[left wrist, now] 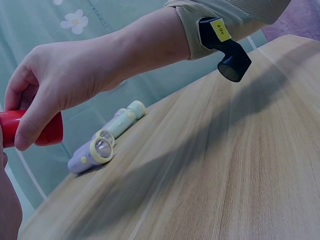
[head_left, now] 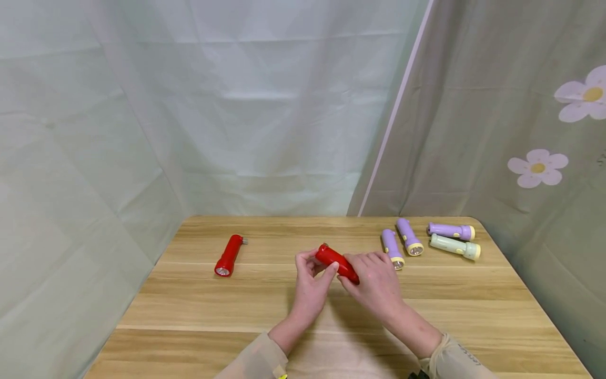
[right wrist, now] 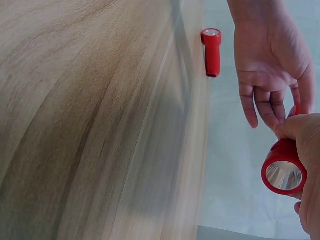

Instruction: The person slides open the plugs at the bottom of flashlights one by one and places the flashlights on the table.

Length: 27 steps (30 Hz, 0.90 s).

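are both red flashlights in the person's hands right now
No, the left hand and right hand hold one red flashlight, while the second red flashlight lies on the table.

In the head view the right hand (head_left: 377, 281) hid from us the lens (right wrist: 284, 176) of the held red flashlight (head_left: 331, 256). In the left wrist view, we saw the same flashlight and the left hand (head_left: 310, 288) cut off by the left edge. We found the upper flower (head_left: 583, 97) cropped at the head view's right edge and the right sleeve's (head_left: 456, 364) lettering (head_left: 468, 355) too small to read.
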{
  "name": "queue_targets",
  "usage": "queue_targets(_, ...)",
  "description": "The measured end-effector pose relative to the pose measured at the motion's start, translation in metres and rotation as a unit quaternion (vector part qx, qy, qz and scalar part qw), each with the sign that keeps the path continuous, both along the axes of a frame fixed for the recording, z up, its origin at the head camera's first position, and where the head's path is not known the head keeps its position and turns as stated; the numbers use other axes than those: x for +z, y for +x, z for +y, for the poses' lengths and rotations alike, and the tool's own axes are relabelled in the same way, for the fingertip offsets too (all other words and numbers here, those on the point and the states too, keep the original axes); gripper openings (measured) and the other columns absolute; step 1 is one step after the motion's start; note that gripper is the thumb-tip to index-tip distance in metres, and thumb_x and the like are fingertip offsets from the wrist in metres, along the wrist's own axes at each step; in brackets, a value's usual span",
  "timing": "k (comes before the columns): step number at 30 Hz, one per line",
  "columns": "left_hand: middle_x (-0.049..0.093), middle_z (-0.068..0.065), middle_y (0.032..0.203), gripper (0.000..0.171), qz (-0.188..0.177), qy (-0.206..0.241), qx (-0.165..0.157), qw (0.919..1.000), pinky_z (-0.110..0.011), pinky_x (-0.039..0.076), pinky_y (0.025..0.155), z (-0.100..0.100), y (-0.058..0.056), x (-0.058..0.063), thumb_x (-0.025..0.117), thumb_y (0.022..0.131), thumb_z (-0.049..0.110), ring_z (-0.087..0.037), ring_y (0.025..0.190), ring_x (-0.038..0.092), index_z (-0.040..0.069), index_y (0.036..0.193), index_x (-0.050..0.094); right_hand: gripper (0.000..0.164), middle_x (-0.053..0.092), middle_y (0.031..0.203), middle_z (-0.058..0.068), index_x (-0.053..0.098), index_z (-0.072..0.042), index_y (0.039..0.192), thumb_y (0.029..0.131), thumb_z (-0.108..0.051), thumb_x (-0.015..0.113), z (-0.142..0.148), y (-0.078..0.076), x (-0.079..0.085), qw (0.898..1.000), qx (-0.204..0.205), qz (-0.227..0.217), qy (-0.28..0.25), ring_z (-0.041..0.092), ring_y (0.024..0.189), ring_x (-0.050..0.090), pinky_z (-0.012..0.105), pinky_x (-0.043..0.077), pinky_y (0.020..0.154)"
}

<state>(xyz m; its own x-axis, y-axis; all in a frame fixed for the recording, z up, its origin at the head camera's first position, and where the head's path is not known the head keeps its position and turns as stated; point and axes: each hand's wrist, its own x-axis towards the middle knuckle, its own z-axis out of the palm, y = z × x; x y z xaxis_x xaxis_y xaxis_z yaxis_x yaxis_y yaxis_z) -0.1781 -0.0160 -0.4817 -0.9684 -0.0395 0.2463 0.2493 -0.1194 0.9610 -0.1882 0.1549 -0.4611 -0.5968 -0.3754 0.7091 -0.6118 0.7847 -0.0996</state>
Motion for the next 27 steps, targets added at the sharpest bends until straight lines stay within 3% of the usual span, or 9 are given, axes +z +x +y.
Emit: queue_targets(27,0.060,-0.011,0.127,0.053,-0.001,-0.007,-0.006,1.0000,-0.032,0.056,0.089,0.0004,0.0014,-0.0006,0.073,0.096,0.017,-0.029,0.115,0.058,0.012,0.135,0.038,0.046,0.075,0.094,0.005,0.073,-0.008,0.110,0.073,-0.026,0.092,0.0009,-0.0005,-0.0034,1.000,0.003,0.009,-0.001,0.023,0.083,0.069,0.045,0.048,0.085)
